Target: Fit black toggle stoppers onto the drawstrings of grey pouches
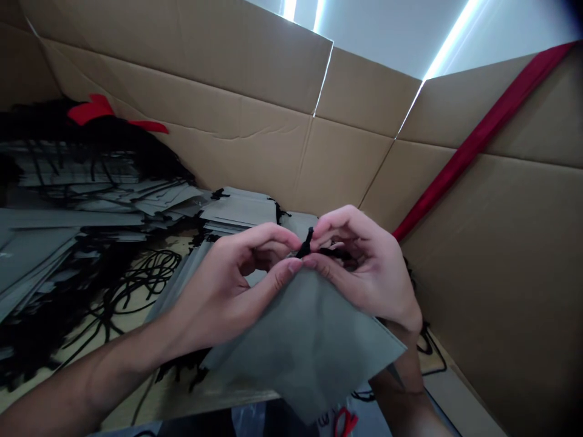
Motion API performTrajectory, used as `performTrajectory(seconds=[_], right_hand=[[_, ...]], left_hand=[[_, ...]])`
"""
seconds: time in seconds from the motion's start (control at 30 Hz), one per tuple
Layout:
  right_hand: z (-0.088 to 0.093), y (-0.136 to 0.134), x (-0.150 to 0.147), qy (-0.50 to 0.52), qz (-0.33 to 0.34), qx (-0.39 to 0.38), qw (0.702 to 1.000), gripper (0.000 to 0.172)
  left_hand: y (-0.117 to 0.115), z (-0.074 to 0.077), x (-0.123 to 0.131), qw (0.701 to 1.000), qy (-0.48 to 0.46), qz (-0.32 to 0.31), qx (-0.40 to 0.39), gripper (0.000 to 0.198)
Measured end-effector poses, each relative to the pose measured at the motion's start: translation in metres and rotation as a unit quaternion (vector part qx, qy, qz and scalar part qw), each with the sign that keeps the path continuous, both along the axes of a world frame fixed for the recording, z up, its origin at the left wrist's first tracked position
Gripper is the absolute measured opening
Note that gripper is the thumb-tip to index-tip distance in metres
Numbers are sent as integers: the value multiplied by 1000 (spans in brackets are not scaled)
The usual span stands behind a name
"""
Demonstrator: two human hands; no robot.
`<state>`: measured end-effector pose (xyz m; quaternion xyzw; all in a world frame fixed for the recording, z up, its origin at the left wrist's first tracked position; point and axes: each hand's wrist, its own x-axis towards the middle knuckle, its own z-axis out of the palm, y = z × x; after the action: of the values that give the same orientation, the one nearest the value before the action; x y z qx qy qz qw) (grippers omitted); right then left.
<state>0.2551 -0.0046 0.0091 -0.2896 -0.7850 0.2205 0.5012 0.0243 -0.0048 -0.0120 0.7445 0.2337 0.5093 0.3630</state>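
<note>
A flat grey fabric piece [305, 340], which looks like a pouch, hangs by its corner from my two hands. A black cord [306, 243] stands up at that corner. My left hand [259, 273] pinches the corner and the cord's base between thumb and fingertips. My right hand [364, 261] is closed at the same corner, its thumb and fingers on the cord, which runs back into the palm. The fingertips of both hands almost meet. Whether the cord is knotted there is too small to tell.
Stacks of grey pieces [239, 206] with black cords stand behind and left. Loose black cords [146, 273] lie on the table. Red strips [93, 109] top the left pile. Cardboard walls [228, 109] enclose the back and right, with a dark red band [478, 139]. Red handles [346, 422] show below.
</note>
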Motion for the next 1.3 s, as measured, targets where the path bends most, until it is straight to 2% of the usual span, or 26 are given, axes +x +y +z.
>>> performTrajectory(seconds=[0.1, 0.2, 0.3, 0.37, 0.4, 0.47, 0.53, 0.7, 0.93, 1.3], right_hand=[[-2, 2, -2, -31, -16, 83, 996, 18], [-4, 5, -4, -42, -25, 151, 987, 13], [-5, 5, -4, -54, -38, 197, 978, 19], [-5, 4, -5, -62, -43, 215, 974, 24], [-5, 3, -5, -62, -41, 221, 973, 25], [-6, 2, -6, -60, -32, 216, 974, 25], [-7, 1, -9, -53, -27, 207, 977, 24], [-9, -3, -13, -52, -42, 188, 980, 25], [-11, 0, -11, -28, -38, 169, 985, 22], [-4, -4, -9, -41, -24, 117, 992, 23]], left_hand=[[0, 1, -2, 999, 0, 16, 29, 8], [0, 2, -5, 995, 15, 41, 85, 17], [1, 1, -6, 993, 26, 48, 104, 22], [3, -1, -5, 996, -2, 33, 82, 8], [4, -3, -4, 998, -23, 19, 64, 7], [7, -5, -3, 998, -50, -6, 31, 24], [9, -5, -2, 998, -51, -15, 30, 27], [10, -6, -4, 995, -27, 2, 95, 20], [9, -2, -11, 981, 35, 70, 178, 4], [7, 7, -27, 952, 87, 80, 281, 10]])
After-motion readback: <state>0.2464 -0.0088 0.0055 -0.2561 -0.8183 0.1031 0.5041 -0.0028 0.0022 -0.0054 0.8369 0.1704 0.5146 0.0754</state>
